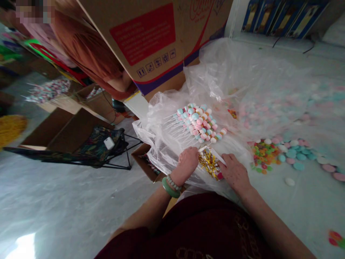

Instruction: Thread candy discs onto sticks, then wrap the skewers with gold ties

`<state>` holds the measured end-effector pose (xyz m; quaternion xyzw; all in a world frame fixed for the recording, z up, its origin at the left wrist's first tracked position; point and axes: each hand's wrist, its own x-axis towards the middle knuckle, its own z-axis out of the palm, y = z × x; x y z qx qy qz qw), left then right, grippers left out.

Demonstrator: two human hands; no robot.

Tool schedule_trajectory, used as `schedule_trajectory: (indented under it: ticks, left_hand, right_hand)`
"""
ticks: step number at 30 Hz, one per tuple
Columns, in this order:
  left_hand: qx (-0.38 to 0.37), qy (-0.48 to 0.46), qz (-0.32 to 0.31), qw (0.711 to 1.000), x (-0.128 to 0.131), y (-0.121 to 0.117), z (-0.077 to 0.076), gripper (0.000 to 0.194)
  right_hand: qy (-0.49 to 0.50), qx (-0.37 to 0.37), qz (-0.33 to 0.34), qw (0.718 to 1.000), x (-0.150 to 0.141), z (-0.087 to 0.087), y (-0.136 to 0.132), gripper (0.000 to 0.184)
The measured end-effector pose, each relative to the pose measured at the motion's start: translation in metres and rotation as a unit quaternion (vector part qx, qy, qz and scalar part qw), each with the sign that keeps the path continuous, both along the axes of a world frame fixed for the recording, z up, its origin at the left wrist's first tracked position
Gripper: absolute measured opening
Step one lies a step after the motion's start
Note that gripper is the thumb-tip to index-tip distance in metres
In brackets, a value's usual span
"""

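My left hand (pixel 189 161), with a green bangle and a bead bracelet at its wrist, has its fingers closed by a thin white edge or stick. What it holds is too small to make out. Close by on the right, my right hand (pixel 235 172) bends its fingers together at a white strip (pixel 217 155); its fingertips are partly hidden. Between the hands lies a heap of shiny gold ties (pixel 208 163). Just beyond them, a pile of marshmallow skewers (pixel 199 122), pastel sweets on white sticks, rests on clear plastic (pixel 164 135).
A large cardboard box (pixel 161 46) stands behind the skewers. Loose gummy rings (pixel 264 154) and marshmallows (pixel 298 153) lie on the white table (pixel 304 205) at right. A folding chair (pixel 91 144) holding a white phone (pixel 109 143) stands left. A co-worker's sleeve (pixel 88 50) shows behind.
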<state>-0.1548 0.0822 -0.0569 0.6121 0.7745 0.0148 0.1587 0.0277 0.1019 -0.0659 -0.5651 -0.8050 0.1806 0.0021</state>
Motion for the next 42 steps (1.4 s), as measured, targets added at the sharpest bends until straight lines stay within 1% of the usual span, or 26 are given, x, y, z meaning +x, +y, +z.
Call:
schedule_trajectory:
  ticks: [2,4,9,12,16,19,21,24,28,29,30,31,34,36,39,42]
  left_hand:
    - [-0.009,-0.015,-0.008,1.000,0.001,0.000,-0.003,0.023]
    - [-0.012,-0.035,-0.011,0.999,0.004,0.001,-0.003,0.021]
    - [-0.053,-0.161,-0.023,0.985,0.018,0.002,-0.005,0.015]
    - [-0.038,-0.192,-0.012,0.981,0.023,-0.001,-0.010,0.014]
    - [0.004,-0.233,0.015,0.972,0.021,-0.003,-0.011,0.012]
    - [0.042,-0.209,0.057,0.975,0.016,0.001,-0.008,0.013]
    - [0.068,-0.178,0.058,0.980,0.013,0.007,-0.005,0.014]
    - [0.086,-0.139,0.011,0.987,0.015,0.016,-0.002,0.021]
    - [0.077,-0.094,-0.052,0.991,0.023,0.029,-0.002,0.030]
    - [0.074,-0.085,-0.062,0.992,0.026,0.032,-0.003,0.030]
    - [0.069,-0.075,-0.067,0.993,0.028,0.035,-0.003,0.029]
    - [0.063,-0.066,-0.070,0.993,0.031,0.039,-0.004,0.027]
    - [0.045,-0.041,-0.065,0.996,0.038,0.047,-0.006,0.025]
    - [0.039,-0.035,-0.050,0.997,0.041,0.052,-0.007,0.025]
    - [0.042,-0.039,-0.021,0.998,0.036,0.057,-0.009,0.025]
    - [0.033,-0.054,-0.007,0.998,0.023,0.062,-0.007,0.023]
  right_hand:
    - [0.002,-0.029,-0.001,1.000,0.000,-0.002,0.002,0.024]
    - [0.001,-0.053,-0.017,0.998,0.000,-0.003,0.004,0.023]
    - [-0.016,-0.105,-0.067,0.992,-0.003,-0.004,0.010,0.029]
    - [0.001,-0.123,-0.065,0.990,-0.001,-0.006,0.014,0.028]
    - [0.023,-0.100,-0.071,0.992,0.006,-0.006,0.014,0.024]
    - [0.036,-0.091,-0.068,0.993,0.012,-0.007,0.013,0.023]
    - [0.059,-0.089,-0.070,0.992,0.014,-0.007,0.013,0.021]
    - [0.110,-0.072,-0.091,0.987,0.019,-0.007,0.013,0.021]
    - [0.161,-0.052,-0.173,0.970,0.025,-0.004,0.012,0.024]
    - [0.167,-0.049,-0.181,0.968,0.025,-0.003,0.011,0.025]
    - [0.173,-0.043,-0.170,0.969,0.024,-0.002,0.009,0.024]
    - [0.180,-0.031,-0.142,0.973,0.023,-0.002,0.007,0.024]
    - [0.200,0.003,0.002,0.980,0.016,-0.003,0.000,0.027]
    - [0.197,0.008,0.067,0.978,0.013,-0.007,-0.003,0.034]
    - [0.172,-0.009,0.114,0.978,0.014,-0.015,-0.001,0.037]
    - [0.163,-0.029,0.132,0.977,0.020,-0.022,0.003,0.036]
